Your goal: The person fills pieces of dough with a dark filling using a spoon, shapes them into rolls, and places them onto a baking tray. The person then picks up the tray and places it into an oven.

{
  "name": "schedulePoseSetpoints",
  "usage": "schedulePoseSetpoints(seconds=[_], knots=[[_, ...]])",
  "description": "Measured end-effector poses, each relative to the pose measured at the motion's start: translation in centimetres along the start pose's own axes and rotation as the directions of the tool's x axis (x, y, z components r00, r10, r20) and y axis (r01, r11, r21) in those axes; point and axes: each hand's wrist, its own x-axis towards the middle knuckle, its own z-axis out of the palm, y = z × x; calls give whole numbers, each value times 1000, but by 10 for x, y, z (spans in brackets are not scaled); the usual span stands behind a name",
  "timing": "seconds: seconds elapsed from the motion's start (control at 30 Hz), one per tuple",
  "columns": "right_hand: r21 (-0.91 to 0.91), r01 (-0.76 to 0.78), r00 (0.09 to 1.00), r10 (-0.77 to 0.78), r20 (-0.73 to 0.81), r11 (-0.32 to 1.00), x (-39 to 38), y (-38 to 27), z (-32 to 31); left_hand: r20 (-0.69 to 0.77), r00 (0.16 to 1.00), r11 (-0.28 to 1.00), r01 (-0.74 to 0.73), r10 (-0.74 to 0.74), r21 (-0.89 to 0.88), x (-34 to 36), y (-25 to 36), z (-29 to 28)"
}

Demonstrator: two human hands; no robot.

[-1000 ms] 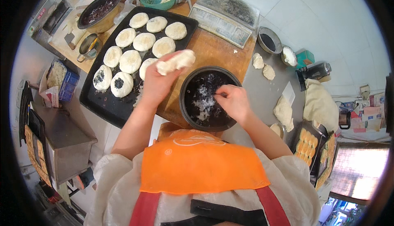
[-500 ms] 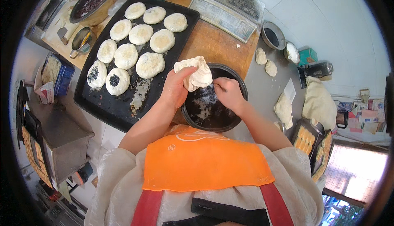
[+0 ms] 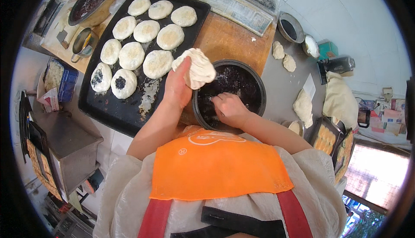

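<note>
My left hand (image 3: 178,82) is closed around a flattened piece of pale dough (image 3: 198,70), thumb on top, over the left rim of a round dark bowl (image 3: 260,87). Down inside that bowl is my right hand (image 3: 231,109), its fingers curled together; what they pinch, if anything, is hidden. Dark filling with whitish patches covers the bowl's inside. To the left lies a black baking tray (image 3: 186,48) with rows of round filled dough cakes (image 3: 131,55). Two of them, at the near left, carry dark seeds on top.
A flour-dusted scale (image 3: 235,11) stands behind the bowl. On the grey counter at right lie dough lumps (image 3: 289,63), a larger dough piece (image 3: 303,107) and a bowl of dark seeds (image 3: 290,28). A pot of dark filling (image 3: 93,4) and a metal cup (image 3: 82,43) sit beyond the tray.
My left hand has shifted left and slightly up with the dough, away from the bowl's middle. My right hand has moved left and lower in the bowl, away from the dough.
</note>
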Motion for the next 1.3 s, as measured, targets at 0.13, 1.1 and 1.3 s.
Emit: schedulePoseSetpoints(seconds=[0.13, 1.1, 1.3], knots=[[219, -60, 998, 56, 25, 974, -8, -11, 3, -20, 1000, 999, 21, -22, -35, -1, -4, -20], [972, -166, 689, 686, 234, -164, -66, 3, -72, 297, 824, 874, 474, -483, 107, -63, -46, 48], [943, -325, 647, 746, 161, 78, -59, -5, -91, 308, 900, 951, 292, -309, 101, -59, -41, 33]])
